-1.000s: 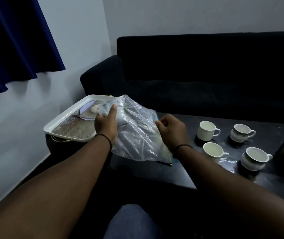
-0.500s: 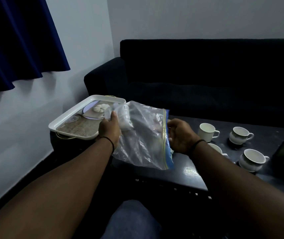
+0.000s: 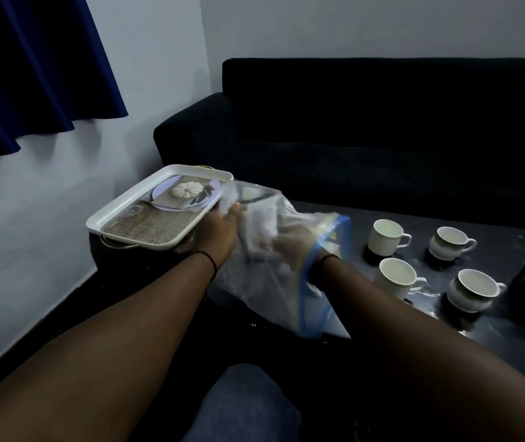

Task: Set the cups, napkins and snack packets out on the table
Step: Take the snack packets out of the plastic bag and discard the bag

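The napkins (image 3: 262, 229) are inside a clear zip bag (image 3: 274, 282) above the dark table (image 3: 478, 333). The bag is gripped by the left hand (image 3: 218, 232); the right hand (image 3: 293, 242) is pushed inside, its grip unclear. The bag mouth should be kept wide and the napkins drawn out slowly.

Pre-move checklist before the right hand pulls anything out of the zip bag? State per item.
1. Bag mouth open: ok. The right hand is inside the clear zip bag, past its blue zip strip.
2. Bag steadied: ok. The left hand grips the bag's closed end.
3. Grip on contents: cannot tell. Something white lies by the fingers, blurred through the plastic.
4. Contents are napkins: cannot tell.
5. Cups set out: ok. Four cups stand upright on the dark table.
6. Free table space for laying out: ok, near edge in front of the cups looks bare.
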